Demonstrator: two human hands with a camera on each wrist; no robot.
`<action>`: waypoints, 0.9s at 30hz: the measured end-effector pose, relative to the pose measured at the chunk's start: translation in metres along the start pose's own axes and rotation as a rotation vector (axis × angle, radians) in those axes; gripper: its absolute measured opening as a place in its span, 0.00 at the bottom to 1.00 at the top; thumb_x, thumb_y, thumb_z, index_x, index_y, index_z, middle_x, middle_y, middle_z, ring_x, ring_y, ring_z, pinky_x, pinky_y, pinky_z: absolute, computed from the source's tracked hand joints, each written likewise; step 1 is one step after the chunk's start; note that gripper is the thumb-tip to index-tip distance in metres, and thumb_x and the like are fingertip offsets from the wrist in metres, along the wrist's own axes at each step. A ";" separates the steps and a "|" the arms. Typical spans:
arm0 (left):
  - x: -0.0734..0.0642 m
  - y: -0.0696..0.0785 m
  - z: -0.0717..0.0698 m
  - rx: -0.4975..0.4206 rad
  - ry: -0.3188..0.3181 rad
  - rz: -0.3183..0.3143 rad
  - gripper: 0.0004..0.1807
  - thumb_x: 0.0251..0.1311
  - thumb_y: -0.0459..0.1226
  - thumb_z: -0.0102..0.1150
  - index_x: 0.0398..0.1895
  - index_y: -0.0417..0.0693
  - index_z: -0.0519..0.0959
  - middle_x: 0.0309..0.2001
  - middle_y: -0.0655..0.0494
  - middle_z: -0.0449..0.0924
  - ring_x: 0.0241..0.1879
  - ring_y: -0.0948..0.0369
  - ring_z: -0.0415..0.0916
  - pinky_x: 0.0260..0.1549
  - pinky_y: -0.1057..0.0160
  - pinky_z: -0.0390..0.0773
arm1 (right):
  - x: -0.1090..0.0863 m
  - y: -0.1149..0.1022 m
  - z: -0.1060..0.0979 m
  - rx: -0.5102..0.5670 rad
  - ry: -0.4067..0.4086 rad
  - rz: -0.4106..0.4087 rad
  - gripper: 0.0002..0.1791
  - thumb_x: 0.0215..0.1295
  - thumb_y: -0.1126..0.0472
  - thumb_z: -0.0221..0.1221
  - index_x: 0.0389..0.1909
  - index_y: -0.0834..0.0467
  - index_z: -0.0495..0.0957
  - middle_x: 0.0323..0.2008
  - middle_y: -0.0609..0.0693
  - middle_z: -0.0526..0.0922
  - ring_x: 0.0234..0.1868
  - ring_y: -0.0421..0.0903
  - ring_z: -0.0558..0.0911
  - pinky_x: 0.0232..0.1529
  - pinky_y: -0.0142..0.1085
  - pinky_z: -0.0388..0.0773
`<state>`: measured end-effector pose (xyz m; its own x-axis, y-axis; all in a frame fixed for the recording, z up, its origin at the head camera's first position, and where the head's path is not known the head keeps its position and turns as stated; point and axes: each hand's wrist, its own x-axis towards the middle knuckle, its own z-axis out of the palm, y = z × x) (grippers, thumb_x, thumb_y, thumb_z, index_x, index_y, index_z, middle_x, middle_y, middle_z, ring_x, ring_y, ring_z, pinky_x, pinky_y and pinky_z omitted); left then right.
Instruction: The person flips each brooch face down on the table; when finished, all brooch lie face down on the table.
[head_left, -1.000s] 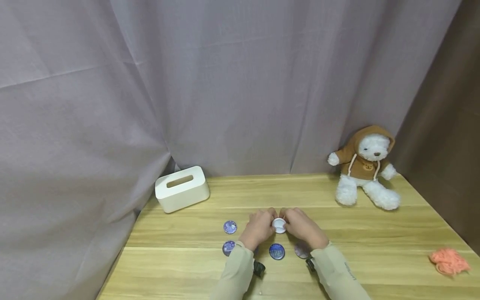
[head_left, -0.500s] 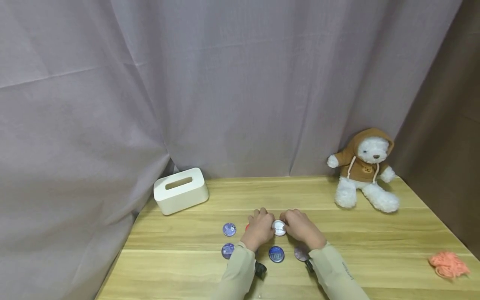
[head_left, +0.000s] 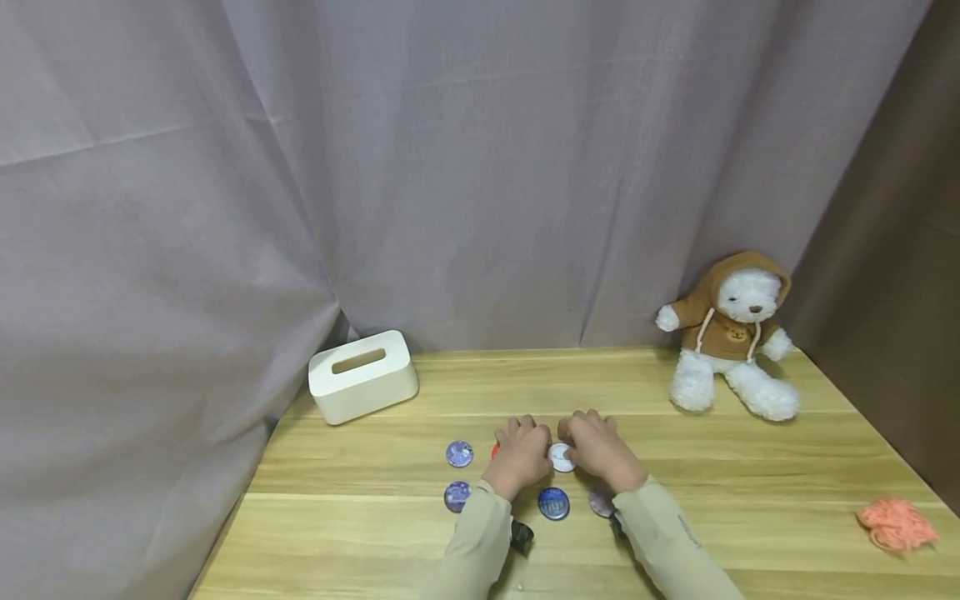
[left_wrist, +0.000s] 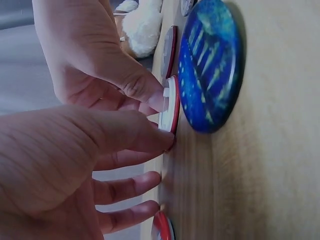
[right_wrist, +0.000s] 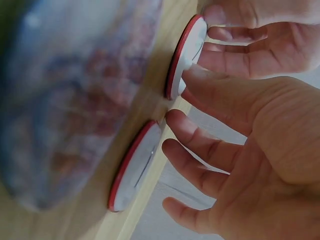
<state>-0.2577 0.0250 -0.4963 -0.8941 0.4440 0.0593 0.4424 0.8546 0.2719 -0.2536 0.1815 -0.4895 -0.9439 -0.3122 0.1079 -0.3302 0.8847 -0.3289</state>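
A round pin badge (head_left: 561,457), white back up and red-rimmed, lies on the table between both hands. My left hand (head_left: 522,452) pinches its left edge with thumb and index finger, as the left wrist view shows; the other fingers reach toward a red badge (left_wrist: 161,227), mostly hidden in the head view. My right hand (head_left: 602,449) has its thumb (right_wrist: 197,80) on the white back and its index finger at the far edge, the remaining fingers loosely bent. Another white-backed badge (right_wrist: 135,167) lies beneath those fingers. A blue badge (head_left: 553,504) lies nearer me.
Two purple badges (head_left: 460,454) lie left of the left hand, and a pale one (head_left: 601,502) is partly under the right wrist. A white tissue box (head_left: 363,377) stands at back left, a plush bear (head_left: 731,337) at back right, coral yarn (head_left: 897,524) at right.
The white-backed badge has shifted slightly right. My left fingers have moved away from its far edge and spread, uncovering part of the red badge. The right fingers have lifted and loosened a little.
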 end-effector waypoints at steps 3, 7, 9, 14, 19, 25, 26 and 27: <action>-0.002 -0.004 -0.002 -0.025 -0.012 0.002 0.10 0.47 0.35 0.70 0.23 0.52 0.75 0.35 0.54 0.73 0.39 0.54 0.67 0.39 0.51 0.67 | 0.003 -0.001 -0.001 -0.034 0.006 -0.008 0.11 0.48 0.68 0.72 0.26 0.55 0.79 0.28 0.49 0.78 0.34 0.52 0.73 0.39 0.54 0.66; -0.004 -0.013 -0.004 -0.061 0.001 -0.008 0.09 0.49 0.35 0.71 0.34 0.49 0.81 0.41 0.52 0.77 0.42 0.53 0.70 0.45 0.44 0.70 | 0.007 -0.006 -0.004 -0.047 0.006 -0.013 0.08 0.51 0.68 0.71 0.29 0.56 0.81 0.31 0.51 0.81 0.35 0.53 0.75 0.40 0.53 0.67; -0.005 -0.018 -0.005 -0.060 0.009 -0.020 0.14 0.51 0.36 0.71 0.42 0.48 0.83 0.45 0.51 0.79 0.45 0.52 0.72 0.47 0.42 0.70 | 0.010 -0.012 -0.005 -0.047 -0.009 -0.027 0.08 0.53 0.68 0.70 0.35 0.59 0.84 0.34 0.54 0.83 0.38 0.55 0.77 0.43 0.55 0.68; -0.012 -0.029 -0.009 -0.065 0.028 -0.026 0.17 0.52 0.35 0.68 0.47 0.46 0.84 0.47 0.51 0.80 0.46 0.51 0.74 0.45 0.44 0.70 | 0.014 -0.026 -0.001 -0.034 -0.049 -0.041 0.12 0.56 0.68 0.68 0.42 0.62 0.84 0.40 0.57 0.84 0.42 0.57 0.78 0.47 0.59 0.69; -0.022 -0.037 -0.012 -0.099 0.055 -0.019 0.16 0.52 0.34 0.66 0.47 0.44 0.84 0.47 0.50 0.81 0.45 0.50 0.75 0.41 0.47 0.70 | 0.016 -0.035 0.007 -0.005 -0.048 -0.058 0.11 0.56 0.71 0.67 0.40 0.63 0.84 0.39 0.58 0.85 0.42 0.59 0.79 0.47 0.61 0.69; -0.029 -0.049 -0.015 -0.159 0.057 -0.037 0.18 0.57 0.37 0.67 0.51 0.44 0.83 0.48 0.50 0.81 0.46 0.49 0.75 0.42 0.47 0.69 | 0.018 -0.045 0.015 0.026 -0.035 -0.098 0.14 0.49 0.70 0.69 0.39 0.63 0.83 0.38 0.57 0.84 0.42 0.58 0.79 0.46 0.61 0.69; -0.031 -0.051 -0.016 -0.163 0.056 -0.040 0.19 0.56 0.38 0.68 0.52 0.44 0.82 0.48 0.50 0.81 0.45 0.49 0.75 0.42 0.48 0.69 | 0.018 -0.046 0.017 0.029 -0.031 -0.106 0.15 0.47 0.71 0.69 0.38 0.62 0.83 0.37 0.56 0.84 0.41 0.58 0.78 0.45 0.60 0.69; -0.033 -0.053 -0.017 -0.162 0.051 -0.045 0.20 0.55 0.38 0.69 0.52 0.45 0.82 0.48 0.50 0.81 0.45 0.49 0.74 0.41 0.48 0.69 | 0.018 -0.047 0.018 0.032 -0.030 -0.111 0.14 0.45 0.71 0.69 0.37 0.62 0.82 0.36 0.55 0.83 0.40 0.57 0.78 0.44 0.60 0.70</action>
<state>-0.2531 -0.0393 -0.4961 -0.9170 0.3884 0.0911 0.3884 0.8171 0.4260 -0.2552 0.1278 -0.4886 -0.9005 -0.4187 0.1174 -0.4323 0.8324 -0.3467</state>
